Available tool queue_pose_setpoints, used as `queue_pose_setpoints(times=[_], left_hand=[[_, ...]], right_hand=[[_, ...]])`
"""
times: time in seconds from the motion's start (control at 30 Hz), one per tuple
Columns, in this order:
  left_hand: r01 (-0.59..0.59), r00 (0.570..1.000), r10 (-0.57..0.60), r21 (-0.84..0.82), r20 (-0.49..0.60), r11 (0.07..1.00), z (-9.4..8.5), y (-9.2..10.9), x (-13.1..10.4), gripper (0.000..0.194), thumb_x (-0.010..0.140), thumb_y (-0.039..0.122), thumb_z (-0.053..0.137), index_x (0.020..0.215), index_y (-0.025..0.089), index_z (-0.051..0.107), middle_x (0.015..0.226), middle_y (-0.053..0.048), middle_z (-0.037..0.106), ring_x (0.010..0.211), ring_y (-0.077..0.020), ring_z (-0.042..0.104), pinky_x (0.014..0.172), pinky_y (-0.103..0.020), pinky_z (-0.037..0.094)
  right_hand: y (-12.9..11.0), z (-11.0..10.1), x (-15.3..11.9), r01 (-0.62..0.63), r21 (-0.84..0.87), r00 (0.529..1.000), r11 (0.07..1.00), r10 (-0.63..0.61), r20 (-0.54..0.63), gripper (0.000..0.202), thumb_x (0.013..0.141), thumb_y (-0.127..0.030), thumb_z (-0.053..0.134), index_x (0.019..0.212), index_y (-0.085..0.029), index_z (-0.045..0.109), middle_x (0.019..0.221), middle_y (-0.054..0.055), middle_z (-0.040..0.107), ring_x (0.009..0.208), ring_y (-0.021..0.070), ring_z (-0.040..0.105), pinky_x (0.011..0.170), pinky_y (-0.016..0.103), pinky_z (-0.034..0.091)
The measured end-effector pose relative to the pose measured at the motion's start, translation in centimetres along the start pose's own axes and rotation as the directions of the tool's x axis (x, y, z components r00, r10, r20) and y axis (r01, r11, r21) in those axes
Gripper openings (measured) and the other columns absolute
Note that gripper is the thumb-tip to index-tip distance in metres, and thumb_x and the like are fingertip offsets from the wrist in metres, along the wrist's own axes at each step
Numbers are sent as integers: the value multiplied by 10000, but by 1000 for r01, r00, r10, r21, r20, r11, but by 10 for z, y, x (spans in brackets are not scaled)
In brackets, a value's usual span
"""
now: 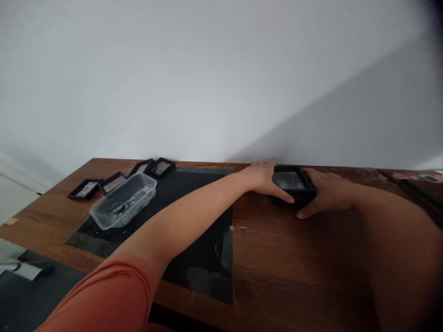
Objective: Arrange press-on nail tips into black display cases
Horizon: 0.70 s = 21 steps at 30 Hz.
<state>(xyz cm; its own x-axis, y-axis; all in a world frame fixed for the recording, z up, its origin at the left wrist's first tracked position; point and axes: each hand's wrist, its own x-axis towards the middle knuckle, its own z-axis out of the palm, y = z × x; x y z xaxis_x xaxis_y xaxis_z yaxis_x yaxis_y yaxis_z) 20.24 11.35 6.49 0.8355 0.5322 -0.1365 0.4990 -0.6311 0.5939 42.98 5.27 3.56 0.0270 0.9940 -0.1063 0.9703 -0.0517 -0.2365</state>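
Note:
Near the back edge of the table, a black-rimmed frame [290, 179] with a greyish, glassy face lies between my two hands. It looks thick; whether it is one deep frame or several stacked, I cannot tell. My left hand [265, 177] grips its left side, thumb along the front. On the right side is my right hand [323, 186], its thumb low at the front corner and its other fingers behind. The frame rests on or just above the wood; its underside is hidden.
A clear plastic container [124, 203] with small greenish pieces stands on a dark mat [194, 258] to the left. Around it lie several small black frames [85, 188]. A white wall [207, 83] rises behind the wooden table [277, 267]. Flat round items [431, 178] lie far right.

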Motion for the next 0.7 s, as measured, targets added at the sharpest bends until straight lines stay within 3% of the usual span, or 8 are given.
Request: queue_pose_setpoints(times=[0.1,0.23,0.33,0.4,0.53,0.57,0.63,0.7], left_hand=[[25,995,-20,47,-97,999,-1,7,3,1095,658,593,861,1561,143,437,1588,-215,512,1466,-438,460,1204,-537,429],[20,996,-12,83,-90,996,-2,9,7,1077,659,618,866,1567,208,458,1566,-173,559,1436,-415,511,1165,-514,480],[56,996,-47,127,-75,990,4,11,13,1179,603,669,892,1586,200,440,1597,-205,525,1495,-438,444,1206,-538,445],[92,994,-82,155,-72,984,10,14,18,1228,606,688,887,1602,152,410,1627,-238,483,1524,-442,406,1241,-539,411],[123,992,-113,199,-61,972,8,24,11,1342,683,741,826,1685,79,227,1754,-251,303,1619,-399,288,1307,-473,339],[126,992,-116,213,-58,969,1,26,3,1404,683,755,822,1711,80,145,1795,-236,213,1654,-385,217,1331,-457,296],[127,992,-123,244,-31,961,-28,27,-27,1503,652,780,832,1742,125,31,1838,-169,93,1687,-352,140,1349,-403,245],[156,986,-165,277,7,948,-70,20,-73,1489,582,727,891,1754,230,119,1831,-96,199,1657,-317,259,1298,-321,313]], right_hand=[[-8,-11,-8,59,71,996,996,-54,-75,1335,423,-618,892,1589,-155,438,1552,276,574,1433,527,542,1202,657,437],[-18,-24,-19,85,255,979,963,-33,-203,1514,444,-662,852,1700,-65,252,1744,290,317,1594,505,345,1300,612,334],[-26,-28,-22,103,344,955,933,4,-297,1278,530,-701,790,1632,-156,442,1699,214,448,1540,462,451,1277,586,370],[-33,-28,-21,149,350,909,925,11,-416,1039,642,-729,692,1509,-167,580,1597,215,571,1475,450,531,1240,597,404],[-39,-19,-13,281,213,818,936,-117,-563,676,815,-644,543,1254,-158,710,1342,241,738,1298,425,665,1118,584,494],[-39,-16,-11,317,161,781,935,-161,-603,621,840,-626,519,1197,-163,727,1273,240,765,1246,418,690,1088,574,509],[-36,-10,-8,376,51,649,925,-223,-728,582,929,-623,420,1105,-177,749,1143,230,795,1138,401,727,1026,552,528],[-34,-4,-6,364,-1,464,932,-183,-867,683,1013,-667,255,1027,-208,761,1030,206,801,1036,381,748,954,533,538]])
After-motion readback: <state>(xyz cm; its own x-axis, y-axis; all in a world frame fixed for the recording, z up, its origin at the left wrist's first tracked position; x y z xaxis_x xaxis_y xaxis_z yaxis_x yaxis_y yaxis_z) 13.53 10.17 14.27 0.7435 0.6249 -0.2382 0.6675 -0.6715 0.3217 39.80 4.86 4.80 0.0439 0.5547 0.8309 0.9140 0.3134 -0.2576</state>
